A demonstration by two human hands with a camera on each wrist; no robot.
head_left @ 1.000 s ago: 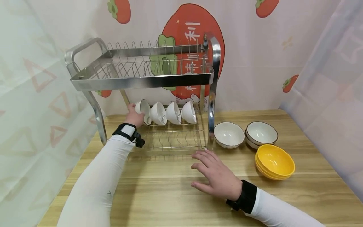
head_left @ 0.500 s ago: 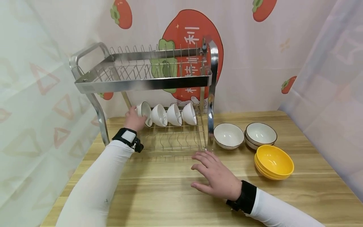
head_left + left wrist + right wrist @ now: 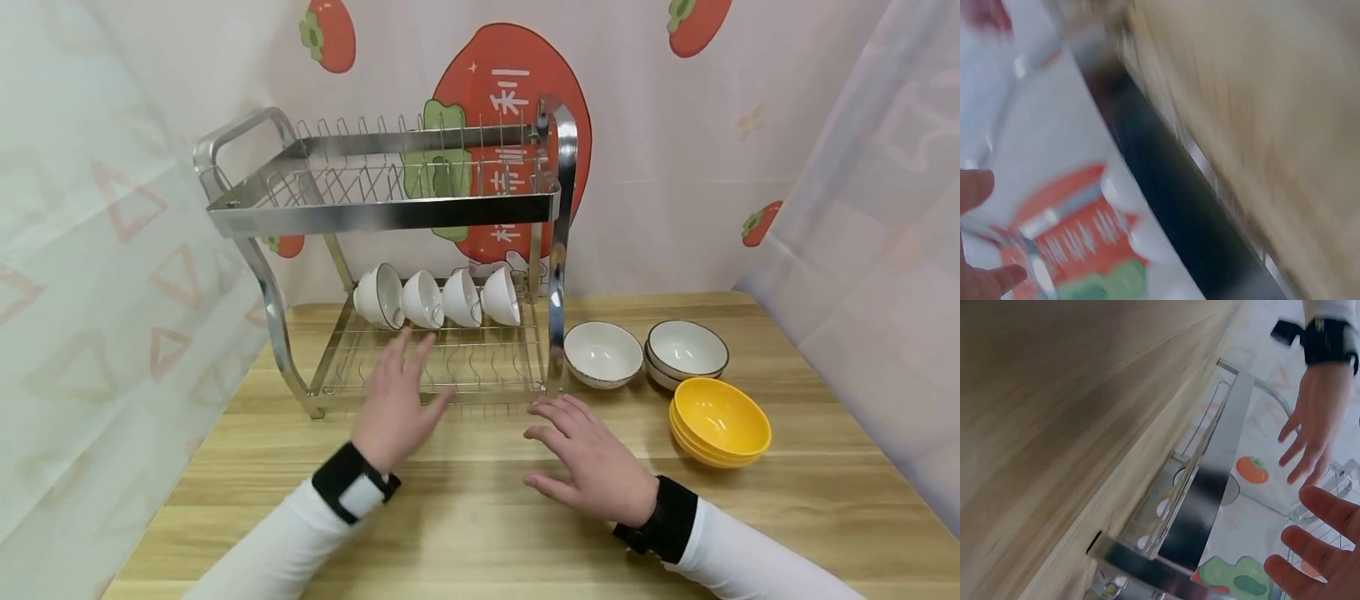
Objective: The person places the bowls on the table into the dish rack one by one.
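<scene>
My left hand hovers in front of the dish rack's lower tier, fingers spread and holding nothing. Behind it, a dark-rimmed white bowl stands on edge at the left end of a row of several white bowls. To the right, over the table before the rack's front right foot, is my right hand, its fingers loosely bent and nothing in them. The right wrist view shows both the left hand and the right fingers apart from the rack. Motion blurs the left wrist view.
The two-tier metal dish rack stands on the wooden table. Right of it sit a single white bowl, two stacked dark-rimmed white bowls and a stack of yellow bowls. Printed curtains hang behind and at the sides.
My left hand has let go of the leftmost bowl and come out of the rack, towards me and to the right. That bowl stays in the row. My right hand has shifted slightly right.
</scene>
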